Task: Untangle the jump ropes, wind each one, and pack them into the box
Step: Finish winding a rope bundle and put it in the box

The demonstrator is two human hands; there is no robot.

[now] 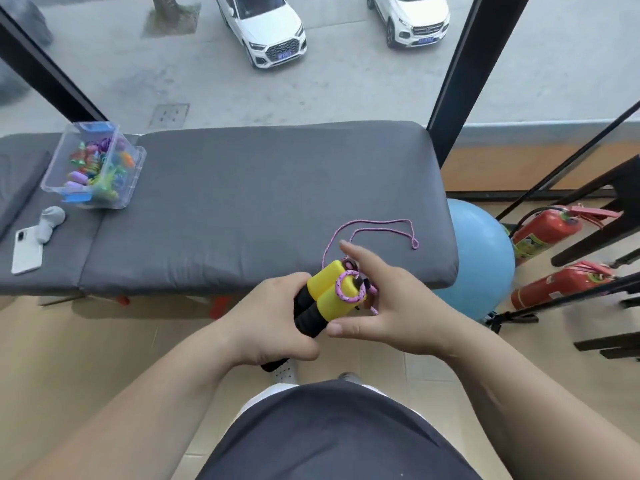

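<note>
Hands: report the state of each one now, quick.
The left hand is closed, gripping the two yellow-and-black handles together.
The right hand holds the pink rope at the handle tops, index finger straight.

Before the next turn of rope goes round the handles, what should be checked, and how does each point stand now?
1. Both handles held together in the left hand: ok.
2. First turn of rope sits on the yellow ends: ok.
3. Loose rope lies unknotted on the cushion: ok.
4. Right hand has a grip on the rope: cannot tell, as the fingers hide it.
5. Box open for packing: ok.
</note>
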